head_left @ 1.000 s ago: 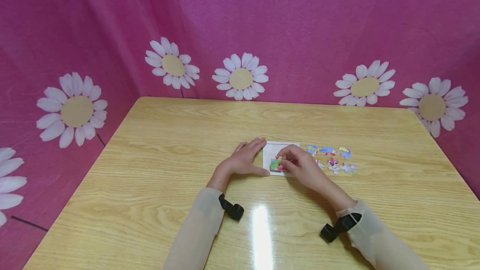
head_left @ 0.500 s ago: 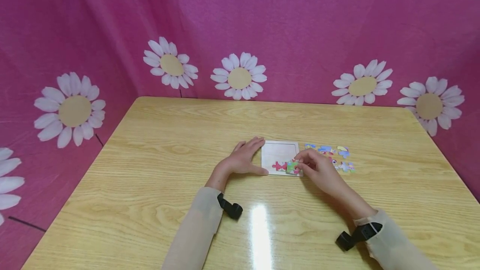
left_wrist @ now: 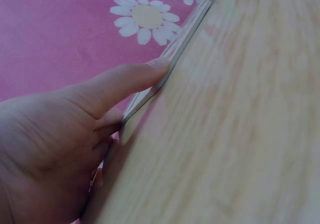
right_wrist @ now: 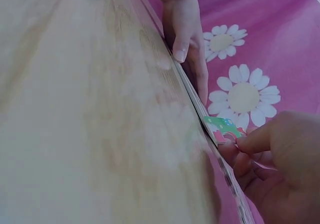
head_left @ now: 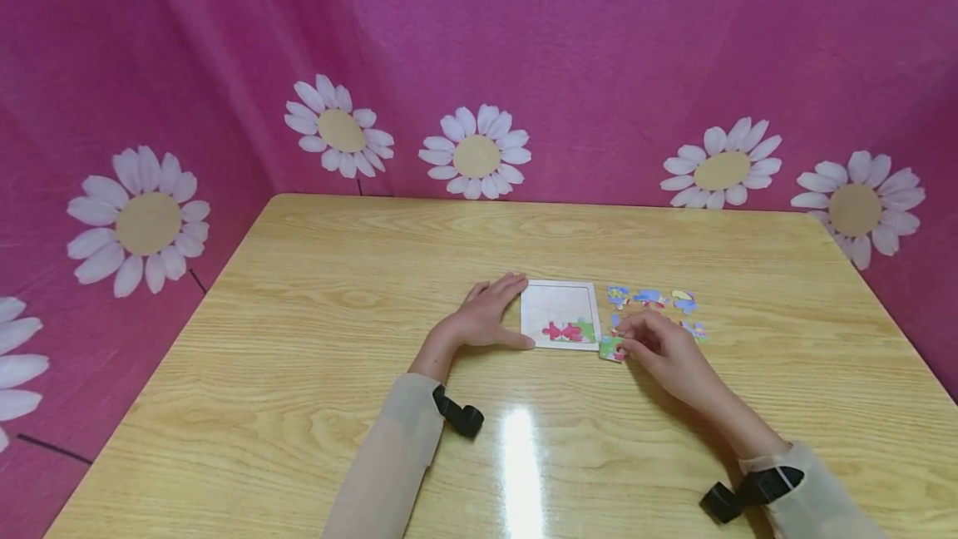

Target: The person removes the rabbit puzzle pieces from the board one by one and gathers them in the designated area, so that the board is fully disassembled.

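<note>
A white square puzzle tray point(head_left: 596, 310) lies on the table, with red and green joined pieces point(head_left: 569, 331) along its near side. My left hand point(head_left: 486, 318) spans the tray's left side, fingers stretched to the far corner and thumb on the near one. The left wrist view shows that thumb point(left_wrist: 135, 78) pressing the tray's edge. Just outside the tray's near right corner, my right hand point(head_left: 674, 356) pinches a green and red puzzle piece point(head_left: 609, 348) between thumb and fingertips. In the right wrist view the piece point(right_wrist: 220, 125) is tilted, and its right edge is hidden by the fingertips.
Several loose puzzle pieces point(head_left: 649, 297) lie in rows right of the tray, some partly covered by my right hand. Behind the wooden table point(head_left: 359, 273) hangs a pink curtain point(head_left: 584, 65) with daisies. Each sleeve carries a black strap point(head_left: 771, 485).
My right hand has carried the green puzzle piece rightward, from over the tray's near left part to beyond its right corner, uncovering the pieces inside. The left hand stays in place.
</note>
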